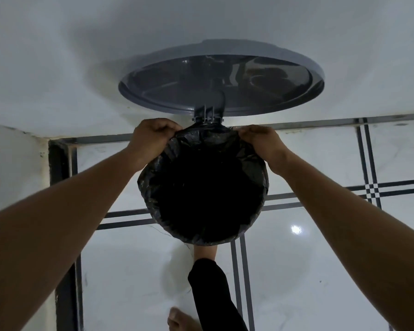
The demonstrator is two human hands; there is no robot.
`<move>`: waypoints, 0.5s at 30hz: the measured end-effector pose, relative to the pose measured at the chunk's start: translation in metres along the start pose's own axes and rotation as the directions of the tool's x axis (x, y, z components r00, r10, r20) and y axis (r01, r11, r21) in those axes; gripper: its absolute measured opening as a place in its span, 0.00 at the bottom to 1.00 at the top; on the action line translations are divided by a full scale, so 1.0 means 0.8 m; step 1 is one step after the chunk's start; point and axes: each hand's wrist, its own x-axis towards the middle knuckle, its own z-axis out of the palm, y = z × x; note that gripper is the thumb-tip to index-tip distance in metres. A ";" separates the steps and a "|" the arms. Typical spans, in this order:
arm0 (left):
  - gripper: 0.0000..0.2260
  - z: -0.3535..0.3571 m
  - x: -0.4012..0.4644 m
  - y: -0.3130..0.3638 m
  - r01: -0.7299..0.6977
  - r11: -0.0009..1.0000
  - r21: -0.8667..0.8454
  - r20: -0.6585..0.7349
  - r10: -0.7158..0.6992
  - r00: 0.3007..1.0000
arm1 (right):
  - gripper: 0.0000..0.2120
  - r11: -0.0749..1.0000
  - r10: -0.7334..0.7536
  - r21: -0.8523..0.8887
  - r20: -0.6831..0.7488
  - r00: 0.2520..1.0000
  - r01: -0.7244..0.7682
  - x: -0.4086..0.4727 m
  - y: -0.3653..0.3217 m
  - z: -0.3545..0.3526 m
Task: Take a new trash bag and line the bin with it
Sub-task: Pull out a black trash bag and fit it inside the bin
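Note:
A round bin stands on the floor below me, its mouth covered by a black trash bag [203,185] folded over the rim all around. The grey round lid [220,77] is swung up and back on its hinge [207,115] against the wall. My left hand [151,137] pinches the bag's edge at the far left of the rim. At the far right of the rim, my right hand [261,142] grips the bag's edge in the same way. The bin's body is hidden under the bag.
A white wall rises behind the bin. The floor is glossy white tile [308,259] with dark stripe lines. My foot [204,252], below a black trouser leg [210,290], is at the bin's near base; my other foot [179,318] shows at the bottom edge.

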 end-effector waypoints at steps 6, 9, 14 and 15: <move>0.05 -0.012 -0.042 -0.034 0.168 0.945 -0.281 -0.124 -0.210 0.970 | 0.11 0.996 -0.030 -0.094 -0.294 0.955 0.002 -0.038 0.030 -0.008; 0.06 -0.006 -0.099 -0.058 0.162 0.919 -0.359 -0.299 -0.277 0.913 | 0.11 0.998 -0.058 -0.045 -0.491 0.869 0.041 -0.085 0.063 0.001; 0.08 0.017 -0.165 -0.109 0.247 0.793 -0.556 -0.262 -0.450 0.854 | 0.10 0.997 -0.018 0.065 -0.438 0.899 0.052 -0.125 0.111 0.025; 0.08 0.022 -0.170 -0.114 0.259 0.738 -0.623 -0.222 -0.484 0.847 | 0.10 0.994 -0.015 0.091 -0.422 0.906 0.059 -0.125 0.115 0.026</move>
